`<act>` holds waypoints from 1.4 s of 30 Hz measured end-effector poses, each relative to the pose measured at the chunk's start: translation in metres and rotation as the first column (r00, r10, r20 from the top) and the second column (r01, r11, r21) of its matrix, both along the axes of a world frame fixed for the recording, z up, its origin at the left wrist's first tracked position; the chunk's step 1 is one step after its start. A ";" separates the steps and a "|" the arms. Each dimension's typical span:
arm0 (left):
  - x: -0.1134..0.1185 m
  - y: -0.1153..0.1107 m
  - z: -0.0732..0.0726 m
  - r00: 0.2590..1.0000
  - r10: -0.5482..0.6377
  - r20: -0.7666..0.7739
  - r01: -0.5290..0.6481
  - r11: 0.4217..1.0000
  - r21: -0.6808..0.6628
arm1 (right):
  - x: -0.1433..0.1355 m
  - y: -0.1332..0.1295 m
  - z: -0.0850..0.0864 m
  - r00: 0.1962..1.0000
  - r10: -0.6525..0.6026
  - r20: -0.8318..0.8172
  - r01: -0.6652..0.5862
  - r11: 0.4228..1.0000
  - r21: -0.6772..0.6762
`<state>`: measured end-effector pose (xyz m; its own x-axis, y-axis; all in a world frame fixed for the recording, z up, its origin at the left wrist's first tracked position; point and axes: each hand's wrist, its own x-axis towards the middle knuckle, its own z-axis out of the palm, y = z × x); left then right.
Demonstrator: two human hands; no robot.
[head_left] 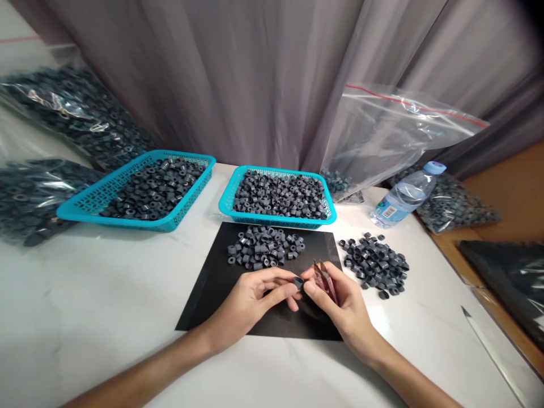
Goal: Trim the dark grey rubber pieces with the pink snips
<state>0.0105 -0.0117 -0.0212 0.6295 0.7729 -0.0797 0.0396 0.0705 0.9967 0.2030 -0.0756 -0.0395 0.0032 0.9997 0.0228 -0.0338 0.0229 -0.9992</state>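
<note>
Between thumb and fingers, my left hand (255, 300) pinches a small dark ring-like part (298, 281) above a black mat (212, 294). My right hand (340, 294) is closed round small reddish snips (325, 281), whose tips point away from me; its thumb and fingertip are at the right side of the same part. Just beyond my hands, a pile of grey cylindrical pieces (261, 247) lies on the mat. Another pile of dark pieces (378, 263) sits on the white table, right of the mat.
Two blue baskets (191, 195) (278, 219) of grey pieces stand at the back. Bags of pieces (80, 107) (42, 195) lie at the left. At the right are a water bottle (406, 195), an upright clear bag (374, 136), another filled bag (457, 204) and a pointed white tool (493, 354).
</note>
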 end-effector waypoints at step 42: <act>-0.001 0.040 0.041 0.953 0.051 -0.299 0.109 0.861 0.497 | -0.021 0.047 -0.048 0.983 -0.180 -0.033 0.183 0.968 0.170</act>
<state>0.0091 0.0284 0.0195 0.6617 0.7382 0.1311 0.3272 -0.4416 0.8354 0.1816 -0.0283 -0.0878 0.1861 0.9635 0.1927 -0.0299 0.2016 -0.9790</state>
